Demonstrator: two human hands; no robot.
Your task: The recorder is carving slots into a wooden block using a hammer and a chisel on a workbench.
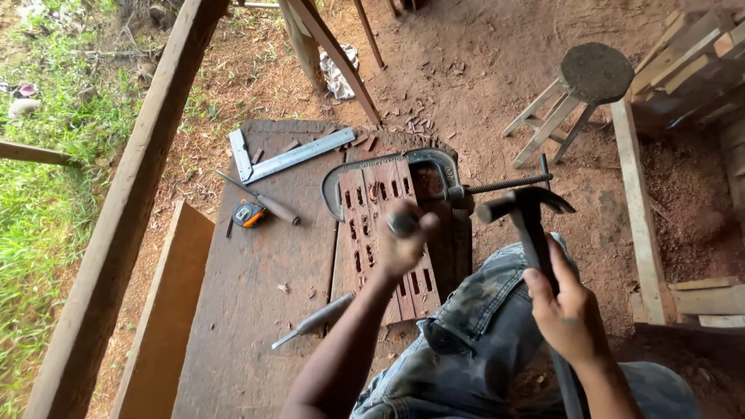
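On our workbench [256, 310], our left hand [403, 240] gripping a chisel [402, 224] over clamped slotted slats [380, 225], our right hand [566, 306] clasping a claw hammer [528, 209].

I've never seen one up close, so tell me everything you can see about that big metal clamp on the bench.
The clamp is a C-shaped frame of grey, worn metal, lying flat on the workbench. Its curved back arches over the far end of the slotted boards, gripping them side by side. A long threaded screw sticks out to the right, ending in a crossbar handle. Neither hand touches it; the hammer head hovers near the screw.
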